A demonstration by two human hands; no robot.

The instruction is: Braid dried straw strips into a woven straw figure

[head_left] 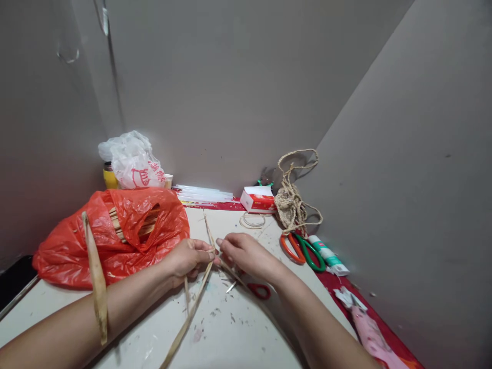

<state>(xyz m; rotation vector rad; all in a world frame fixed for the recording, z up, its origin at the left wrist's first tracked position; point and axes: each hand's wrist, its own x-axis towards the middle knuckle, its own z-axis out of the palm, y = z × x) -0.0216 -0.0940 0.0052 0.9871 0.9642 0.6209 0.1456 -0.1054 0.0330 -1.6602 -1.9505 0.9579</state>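
Observation:
My left hand (194, 260) is closed, its thumb and fingers pinching thin tan plant strips where they cross. My right hand (244, 253) is just to the right of it, fingers bent together around a strip at the same spot. A narrow twisted end (208, 225) points away beyond the hands. One long flat strip (187, 325) runs down toward the near edge, and another passes under my right forearm. A separate wide dry strip (96, 271) hangs across my left forearm.
A red plastic bag (77, 241) holding thin sticks lies left, a white bag (134, 159) behind it. At right are coiled rope (290, 207), a small red-white box (258, 199), orange-handled scissors (292, 249), green-handled scissors (310, 254) and a tube (328, 255). Grey walls enclose the white table (230, 343).

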